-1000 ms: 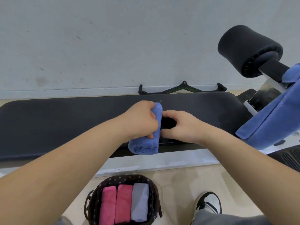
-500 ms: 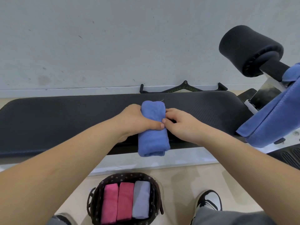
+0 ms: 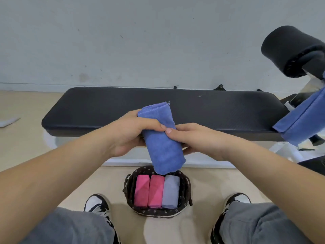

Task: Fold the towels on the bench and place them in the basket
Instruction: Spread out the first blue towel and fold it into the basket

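Fingers of the left hand (image 3: 130, 132) curl round the rolled blue towel (image 3: 164, 147); the right hand (image 3: 197, 138) pinches its other side. The roll's long axis runs away from the person, near end dipping just above the far rim of the basket (image 3: 128, 189); the bench (image 3: 105, 106) lies beyond the basket.

No legible text, labels, brands or numbers in view. Basket (image 3: 156, 213) fabric shows only a small flower print, no lettering. Worktop (image 3: 105, 106) and blue towel (image 3: 163, 147): no markings readable.
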{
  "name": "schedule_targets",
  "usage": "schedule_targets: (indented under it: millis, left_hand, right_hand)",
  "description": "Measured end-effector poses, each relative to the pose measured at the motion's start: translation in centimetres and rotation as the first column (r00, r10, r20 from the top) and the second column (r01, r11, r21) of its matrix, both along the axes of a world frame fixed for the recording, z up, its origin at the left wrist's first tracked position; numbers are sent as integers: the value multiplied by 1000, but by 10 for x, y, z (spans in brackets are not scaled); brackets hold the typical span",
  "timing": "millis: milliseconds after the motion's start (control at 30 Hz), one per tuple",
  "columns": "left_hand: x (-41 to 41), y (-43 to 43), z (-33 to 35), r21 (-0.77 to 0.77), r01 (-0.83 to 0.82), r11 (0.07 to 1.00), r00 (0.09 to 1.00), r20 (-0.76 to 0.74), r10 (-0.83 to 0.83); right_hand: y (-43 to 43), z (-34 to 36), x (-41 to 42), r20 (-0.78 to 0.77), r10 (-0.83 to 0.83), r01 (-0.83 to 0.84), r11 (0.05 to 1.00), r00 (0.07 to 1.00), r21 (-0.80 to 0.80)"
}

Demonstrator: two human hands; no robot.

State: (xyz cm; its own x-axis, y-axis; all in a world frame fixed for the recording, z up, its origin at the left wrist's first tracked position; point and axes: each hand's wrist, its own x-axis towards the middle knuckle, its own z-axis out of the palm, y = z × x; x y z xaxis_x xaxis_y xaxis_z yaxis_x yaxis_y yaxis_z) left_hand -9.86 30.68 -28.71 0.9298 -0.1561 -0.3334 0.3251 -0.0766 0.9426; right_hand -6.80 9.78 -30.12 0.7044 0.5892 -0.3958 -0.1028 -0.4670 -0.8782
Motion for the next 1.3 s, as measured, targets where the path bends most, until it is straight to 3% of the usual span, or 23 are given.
schedule_targets:
  millis: [200, 367, 567, 733, 933, 1033, 1133, 1200, 1300]
  left_hand:
    - [-25, 26, -24, -16, -18, 1000, 999, -33, 18]
    - [-25, 23, -67, 17, 33, 999, 982, -186, -29]
    - [-15, 29, -164, 138, -117, 983, 896, -413, 165]
    - [-4, 40, -238, 327, -42, 944, 881, -433, 189]
    - [13, 49, -293, 664, 115, 739, 953, -284, 107]
    - [14, 40, -316, 776, 206, 596, 977, -192, -88]
    - [9, 31, -346, 808, 366, 462, 921, -245, -302]
    - [6, 26, -366, 818, 421, 391, 888, -284, -363]
    - [9, 21, -383, 844, 427, 325, 882, -309, -356]
  right_hand:
    - [28, -15, -36, -57, 52, -52, 999, 997, -6]
    - [38, -66, -39, -161, 43, -65, 989, 986, -131]
    - [54, -179, -34, -386, -120, 25, 970, 915, -242]
    - [79, -255, -32, -398, -321, 178, 918, 859, -355]
    - [102, -327, -15, -387, -617, 434, 772, 685, -464]
    - [106, -357, -13, -424, -638, 456, 763, 643, -458]
    - [104, -370, -18, -541, -624, 498, 780, 564, -380]
    - [98, -376, -16, -564, -598, 486, 798, 570, -356]
    - [92, -382, -10, -449, -634, 507, 773, 630, -381]
